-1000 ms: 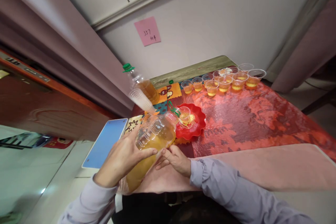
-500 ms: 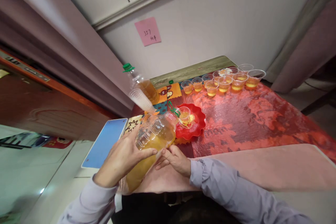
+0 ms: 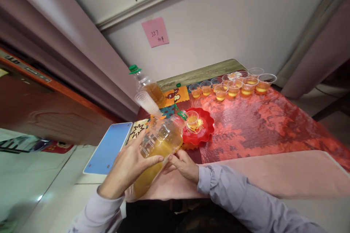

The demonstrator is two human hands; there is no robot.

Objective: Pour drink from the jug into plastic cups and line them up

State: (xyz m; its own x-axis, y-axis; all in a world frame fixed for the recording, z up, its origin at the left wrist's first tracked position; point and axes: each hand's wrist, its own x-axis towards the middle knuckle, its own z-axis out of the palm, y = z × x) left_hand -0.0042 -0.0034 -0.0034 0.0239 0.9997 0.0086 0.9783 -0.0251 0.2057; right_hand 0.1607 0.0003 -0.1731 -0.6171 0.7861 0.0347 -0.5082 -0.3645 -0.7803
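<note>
A large clear plastic bottle (image 3: pixel 161 142) of yellow liquid lies tilted between my hands, its neck toward the far right. My left hand (image 3: pixel 131 165) is wrapped round its left side, thumb across the front. Fingers of my right hand (image 3: pixel 183 165) press against its lower right side and underside. The bottle's mouth, with a green ring (image 3: pixel 182 114) round it, is at the rim of a small clear plastic cup (image 3: pixel 192 119). Some yellow liquid shows in that cup, which stands on a red scalloped plate (image 3: pixel 209 131).
Several clear cups (image 3: pixel 233 88) of yellow liquid stand at the table's back right. Behind the held bottle are a stack of clear cups (image 3: pixel 147 102) and a second bottle (image 3: pixel 153 93) with a green cap. A blue board (image 3: pixel 109 149) lies at the left; a green cap (image 3: pixel 178 85) lies near the back.
The held bottle has tipped back very slightly, its mouth staying at the cup. Both hands keep their grip; the cups and plate have not moved.
</note>
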